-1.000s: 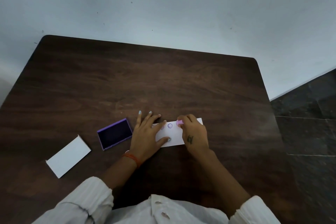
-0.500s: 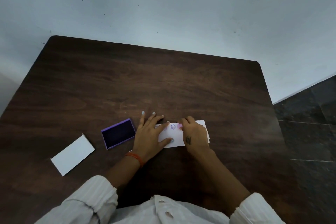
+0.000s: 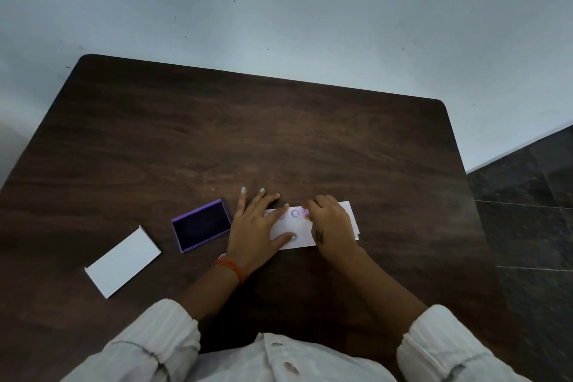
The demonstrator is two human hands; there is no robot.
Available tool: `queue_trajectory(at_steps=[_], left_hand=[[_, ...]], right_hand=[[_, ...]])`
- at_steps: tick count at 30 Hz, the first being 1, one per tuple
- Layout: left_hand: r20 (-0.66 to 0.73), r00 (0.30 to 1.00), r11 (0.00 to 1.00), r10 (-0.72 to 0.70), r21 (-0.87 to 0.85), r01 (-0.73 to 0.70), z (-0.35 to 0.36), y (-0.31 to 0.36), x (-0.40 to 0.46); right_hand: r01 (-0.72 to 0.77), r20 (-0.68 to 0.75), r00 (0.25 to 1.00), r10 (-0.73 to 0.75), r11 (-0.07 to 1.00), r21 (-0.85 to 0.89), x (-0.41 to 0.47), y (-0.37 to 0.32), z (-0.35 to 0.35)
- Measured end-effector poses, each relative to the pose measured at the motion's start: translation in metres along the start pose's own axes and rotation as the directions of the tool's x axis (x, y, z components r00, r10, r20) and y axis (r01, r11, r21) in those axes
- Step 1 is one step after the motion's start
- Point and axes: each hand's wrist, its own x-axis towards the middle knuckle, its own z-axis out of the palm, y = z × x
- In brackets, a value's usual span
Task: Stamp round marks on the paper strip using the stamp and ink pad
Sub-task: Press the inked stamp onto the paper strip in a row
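A white paper strip [image 3: 296, 234] lies on the dark wooden table [image 3: 217, 139], near its front middle. A round purple mark [image 3: 295, 213] shows on the strip, with fainter marks partly hidden under my left fingers. My left hand [image 3: 255, 226] lies flat with fingers spread, pinning the strip's left end. My right hand [image 3: 330, 226] is closed around a small pink stamp [image 3: 305, 212], pressed down on the strip just right of the purple mark. The open purple ink pad [image 3: 201, 225] sits left of my left hand.
A white rectangular lid or card [image 3: 122, 261] lies at the front left of the table. A pale wall rises behind the table, and a dark tiled floor [image 3: 527, 211] lies beyond its right edge. White sleeves fill the bottom of the view.
My right hand has lowered the pink stamp onto the strip next to the purple mark. The camera view has shifted slightly; my left hand still holds the strip.
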Motion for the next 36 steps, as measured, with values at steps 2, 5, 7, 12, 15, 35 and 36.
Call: queue_trajectory(at_steps=[2, 5, 7, 12, 15, 35, 36], left_hand=[[0.0, 1.0, 1.0, 0.004, 0.008, -0.004, 0.0, 0.0, 0.0], [-0.007, 1.0, 1.0, 0.002, 0.012, -0.002, 0.002, -0.001, -0.001], [-0.011, 1.0, 1.0, -0.003, 0.003, 0.003, 0.003, -0.001, 0.0], [-0.015, 1.0, 1.0, -0.007, -0.006, 0.007, 0.005, -0.001, 0.0], [-0.013, 1.0, 1.0, -0.015, -0.011, 0.015, 0.005, -0.001, 0.0], [0.029, 1.0, 0.999, 0.01, 0.039, -0.011, -0.004, 0.001, 0.0], [0.033, 0.999, 0.999, 0.01, 0.047, -0.012, -0.004, 0.002, -0.001]], right_hand=[[0.016, -0.006, 1.0, -0.016, 1.0, -0.001, 0.0, 0.002, 0.001], [0.037, -0.014, 0.999, -0.037, 0.999, -0.001, -0.001, 0.003, 0.001], [0.05, -0.02, 0.999, -0.05, 0.999, -0.002, 0.0, 0.005, 0.001], [0.087, -0.007, 0.996, -0.087, 0.996, 0.001, 0.002, 0.009, 0.001], [0.091, -0.046, 0.995, -0.091, 0.996, -0.003, 0.003, 0.009, 0.004], [0.033, -0.137, 0.99, 0.012, 0.946, 0.323, 0.004, 0.026, -0.005], [-0.043, -0.172, 0.975, 0.14, 0.879, 0.475, 0.001, 0.027, -0.007]])
